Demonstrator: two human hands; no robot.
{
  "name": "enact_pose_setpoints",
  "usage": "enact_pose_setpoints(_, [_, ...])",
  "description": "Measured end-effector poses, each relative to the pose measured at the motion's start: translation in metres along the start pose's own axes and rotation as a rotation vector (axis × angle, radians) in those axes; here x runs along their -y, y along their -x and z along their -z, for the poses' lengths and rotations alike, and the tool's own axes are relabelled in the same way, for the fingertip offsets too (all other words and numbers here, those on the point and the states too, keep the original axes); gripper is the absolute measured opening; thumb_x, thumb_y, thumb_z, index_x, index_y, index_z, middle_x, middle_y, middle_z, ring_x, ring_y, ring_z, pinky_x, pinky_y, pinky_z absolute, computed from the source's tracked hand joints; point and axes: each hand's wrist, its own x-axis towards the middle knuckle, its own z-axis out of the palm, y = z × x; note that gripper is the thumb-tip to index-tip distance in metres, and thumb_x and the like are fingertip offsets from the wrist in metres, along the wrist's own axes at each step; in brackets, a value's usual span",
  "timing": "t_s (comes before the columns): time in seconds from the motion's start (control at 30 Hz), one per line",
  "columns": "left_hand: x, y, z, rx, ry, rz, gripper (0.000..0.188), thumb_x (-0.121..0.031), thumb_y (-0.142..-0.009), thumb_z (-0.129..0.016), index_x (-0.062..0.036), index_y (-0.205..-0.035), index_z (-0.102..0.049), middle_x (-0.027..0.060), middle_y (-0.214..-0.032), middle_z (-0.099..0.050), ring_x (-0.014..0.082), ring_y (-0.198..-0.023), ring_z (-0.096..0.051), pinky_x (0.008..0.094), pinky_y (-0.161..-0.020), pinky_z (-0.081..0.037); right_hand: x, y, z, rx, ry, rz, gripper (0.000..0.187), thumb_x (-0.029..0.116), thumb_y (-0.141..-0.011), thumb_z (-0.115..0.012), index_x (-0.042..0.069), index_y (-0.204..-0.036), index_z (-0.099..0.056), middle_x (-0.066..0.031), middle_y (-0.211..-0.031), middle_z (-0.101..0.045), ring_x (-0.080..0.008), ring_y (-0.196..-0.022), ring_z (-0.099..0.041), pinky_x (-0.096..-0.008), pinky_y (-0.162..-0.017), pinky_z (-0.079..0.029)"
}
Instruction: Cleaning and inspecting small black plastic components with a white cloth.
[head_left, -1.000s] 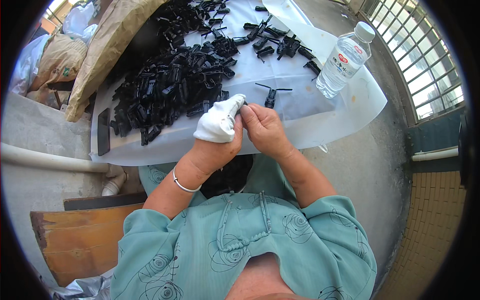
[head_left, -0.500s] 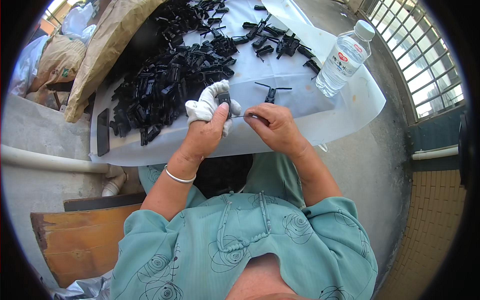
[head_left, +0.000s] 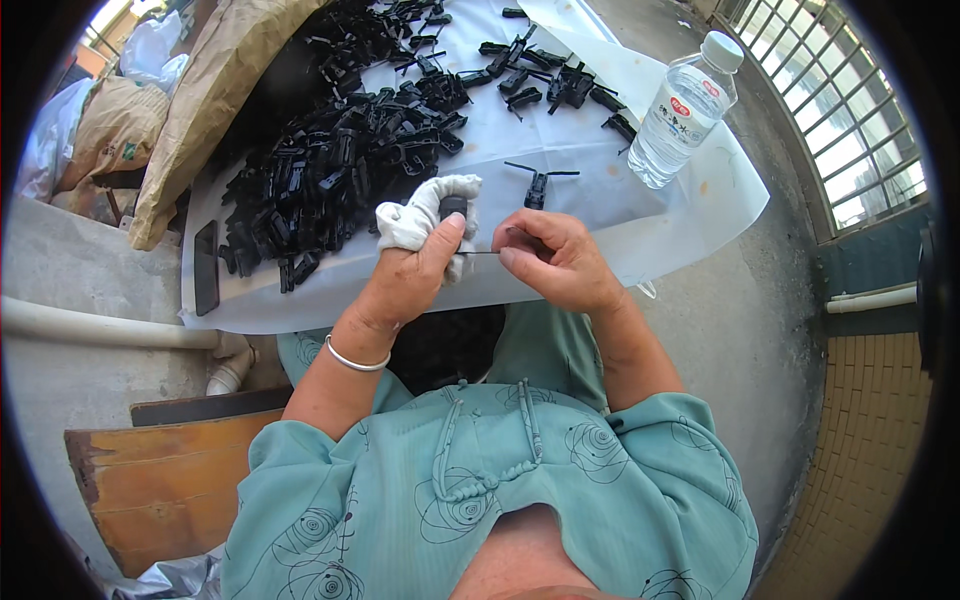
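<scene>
My left hand (head_left: 412, 278) is closed on a small black plastic part (head_left: 453, 206), its thumb pressing the part's near end. A crumpled white cloth or glove (head_left: 408, 226) wraps the fingers and backs the part. From beside the left thumb a thin dark rod (head_left: 480, 252) reaches across to my right hand (head_left: 562, 265), which pinches its end between thumb and forefinger. Whether the rod is joined to the part is hidden. Just beyond the right hand lies a similar black part (head_left: 537, 188) with two thin arms spread at its far end.
A big heap of black parts (head_left: 340, 165) covers the left of the white-sheeted table (head_left: 600, 225); several more lie at the back. A clear water bottle (head_left: 672, 125) stands on the right. A dark phone-like slab (head_left: 205, 268) rests near the left edge, beside brown paper (head_left: 205, 110).
Both hands have come slightly nearer to me, the rod with them. The black part in my left hand has turned a little, and the cloth has shifted around it.
</scene>
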Motion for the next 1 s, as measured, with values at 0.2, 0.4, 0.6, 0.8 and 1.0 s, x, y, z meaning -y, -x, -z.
enact_pose_setpoints(0.2, [-0.002, 0.004, -0.005, 0.079, -0.121, -0.017, 0.034, -0.014, -0.088, -0.042, -0.0012, -0.119, -0.044, -0.0015, -0.078, -0.048, 0.0019, -0.058, -0.038, 0.0169, -0.049, -0.031, -0.004, -0.002, -0.008, -0.11, 0.088, 0.189, 0.011, 0.008, -0.079, -0.068, 0.002, -0.074, -0.059, 0.0018, -0.065, -0.048, -0.0043, -0.057, -0.042, -0.0197, -0.05, -0.033])
enact_pose_setpoints(0.4, [-0.003, 0.006, -0.006, 0.143, -0.275, -0.109, 0.03, -0.009, -0.085, -0.042, -0.0017, -0.114, -0.044, -0.003, -0.075, -0.046, 0.0015, -0.058, -0.035, 0.0166, -0.049, -0.028, 0.003, -0.006, -0.014, -0.112, 0.097, 0.041, 0.015, 0.011, -0.084, -0.063, 0.001, -0.075, -0.056, -0.0005, -0.064, -0.05, -0.0065, -0.057, -0.041, -0.0226, -0.052, -0.036])
enact_pose_setpoints(0.6, [0.005, 0.002, -0.009, 0.0, -0.311, -0.172, 0.026, -0.002, -0.08, -0.046, 0.0012, -0.106, -0.047, 0.0057, -0.09, -0.051, 0.0127, -0.079, -0.048, 0.0268, -0.071, -0.042, 0.001, -0.006, -0.012, 0.009, 0.244, 0.175, 0.025, 0.016, -0.092, -0.05, -0.002, -0.074, -0.051, -0.0076, -0.062, -0.05, -0.0117, -0.056, -0.042, -0.0282, -0.053, -0.039])
enact_pose_setpoints(0.8, [0.013, -0.008, -0.012, 0.032, -0.761, -0.409, 0.025, -0.002, -0.079, -0.045, 0.0021, -0.104, -0.047, 0.0157, -0.085, -0.053, 0.0252, -0.077, -0.052, 0.0311, -0.072, -0.043, -0.013, -0.007, -0.019, -0.081, 0.162, -0.017, 0.025, 0.015, -0.092, -0.049, 0.0, -0.073, -0.049, -0.0049, -0.059, -0.043, -0.0104, -0.057, -0.038, -0.0282, -0.052, -0.037])
enact_pose_setpoints(1.0, [0.012, -0.018, -0.012, 0.119, -0.559, -0.187, 0.031, 0.0, -0.08, -0.047, 0.001, -0.111, -0.047, 0.0126, -0.095, -0.053, 0.0222, -0.087, -0.052, 0.0305, -0.081, -0.043, -0.016, -0.008, -0.007, -0.133, 0.226, 0.066, 0.027, 0.02, -0.09, -0.053, 0.002, -0.071, -0.05, -0.0052, -0.058, -0.045, -0.0133, -0.051, -0.041, -0.0306, -0.049, -0.037])
